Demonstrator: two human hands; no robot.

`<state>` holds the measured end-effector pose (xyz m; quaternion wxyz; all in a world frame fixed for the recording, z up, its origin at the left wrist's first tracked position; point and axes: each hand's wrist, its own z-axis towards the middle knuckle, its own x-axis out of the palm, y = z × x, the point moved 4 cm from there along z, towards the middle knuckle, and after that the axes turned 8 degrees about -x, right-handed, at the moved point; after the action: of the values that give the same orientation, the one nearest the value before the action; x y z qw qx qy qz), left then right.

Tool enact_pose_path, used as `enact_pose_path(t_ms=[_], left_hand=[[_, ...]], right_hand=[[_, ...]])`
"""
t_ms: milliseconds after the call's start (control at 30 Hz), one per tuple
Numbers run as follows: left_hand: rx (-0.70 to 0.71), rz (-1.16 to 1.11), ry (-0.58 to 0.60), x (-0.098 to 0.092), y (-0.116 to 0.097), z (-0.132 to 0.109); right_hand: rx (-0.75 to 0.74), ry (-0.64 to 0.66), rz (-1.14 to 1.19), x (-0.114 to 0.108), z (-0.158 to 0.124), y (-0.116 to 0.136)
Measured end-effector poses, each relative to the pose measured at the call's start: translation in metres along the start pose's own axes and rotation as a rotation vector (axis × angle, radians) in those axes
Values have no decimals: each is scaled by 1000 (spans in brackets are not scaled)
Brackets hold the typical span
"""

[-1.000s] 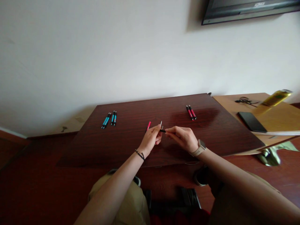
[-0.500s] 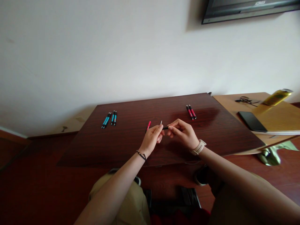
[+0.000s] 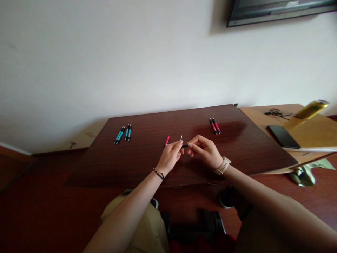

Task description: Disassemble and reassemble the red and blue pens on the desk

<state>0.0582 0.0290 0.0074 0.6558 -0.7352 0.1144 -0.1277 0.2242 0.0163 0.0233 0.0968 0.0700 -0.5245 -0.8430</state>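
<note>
My left hand [image 3: 170, 154] and my right hand [image 3: 205, 150] meet above the front middle of the dark wooden table [image 3: 163, 121]. Between their fingertips runs a short black pen part [image 3: 185, 146], pinched from both sides. Just beyond my left hand shows a pink pen barrel [image 3: 167, 141], its lower end hidden by the hand. A thin silver-white pen piece [image 3: 181, 137] pokes up behind the left fingertips; I cannot tell whether it is held or lies on the table.
Several blue-and-black pens [image 3: 123, 133] lie at the left. Two pink-and-black pens [image 3: 215, 126] lie at the back right. On the lighter desk rest a phone [image 3: 283, 136], a black cable [image 3: 277, 112] and a yellow can [image 3: 312, 109]. A screen [image 3: 281, 14] hangs above.
My right hand has shifted very slightly left and down, closer to my left hand. Both still pinch the black pen part; the other pens have not moved.
</note>
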Motion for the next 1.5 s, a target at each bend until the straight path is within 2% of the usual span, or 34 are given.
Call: enact_pose_path(t_ms=[100,233,400,633,833,933,1367,1500], left_hand=[[-80,-64,-24,-1,6,3],[-93,-134,-60,-6,7,5],[-89,-202,-105,-11,7,5],[-117,-268,-26,-4,8,2],[-123,-245,28,1,9,1],[-140,-247,67,3,11,0],[-148,-76,103,9,22,1],[-131,-1,168,10,22,0]], right_hand=[[-19,-16,-30,-4,2,3],[-28,-94,-98,-16,5,3],[-18,-18,-191,-17,1,-4],[-75,79,-376,-8,-2,-6],[-141,61,-513,-9,2,-3],[-138,95,-573,-9,2,-5],[-179,186,-699,-9,2,-11],[-174,189,-751,-17,5,-15]])
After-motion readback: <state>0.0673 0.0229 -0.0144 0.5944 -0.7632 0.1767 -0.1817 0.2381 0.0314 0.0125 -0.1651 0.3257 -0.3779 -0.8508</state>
